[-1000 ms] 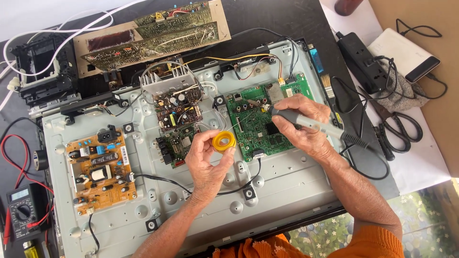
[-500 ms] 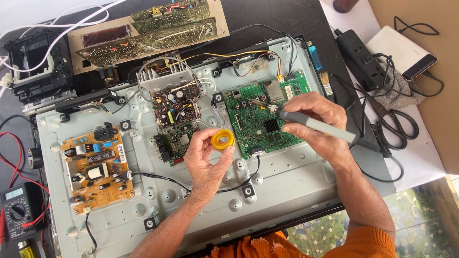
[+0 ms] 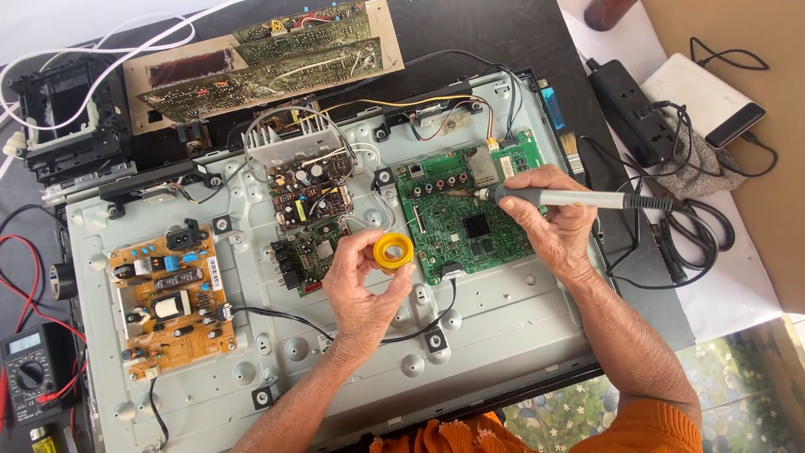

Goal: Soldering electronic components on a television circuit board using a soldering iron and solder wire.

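We see the dark table [image 3: 470,33] filling the top of the frame, and on it the largest thing, a wide grey metal back panel [image 3: 503,335] of a flat screen, lying flat across the middle. In the upper left of the frame a long brown circuit board [image 3: 268,59] lies beyond the panel's edge. On the panel's left part sits an orange rectangular power board [image 3: 172,298]; near its centre stands a small dark board with a silver finned heat sink [image 3: 306,180]; right of centre lies a green square main board [image 3: 470,214]. At the lower left edge of the frame we find a black multimeter [image 3: 29,373] with red leads. In the upper right lies a black power strip [image 3: 629,105].

Our right hand [image 3: 545,226] rests over the right side of the green board, its grip pressed together around a grey pen-shaped soldering iron [image 3: 570,199] held nearly level, its metal tip pointing left and sitting at the board's upper part, just below a silver shielded block. Our left hand [image 3: 365,285] hovers over the panel just left of the green board, its grip pinching a small yellow round spool [image 3: 392,252] between thumb and fingertips, the spool's hole facing up towards us.
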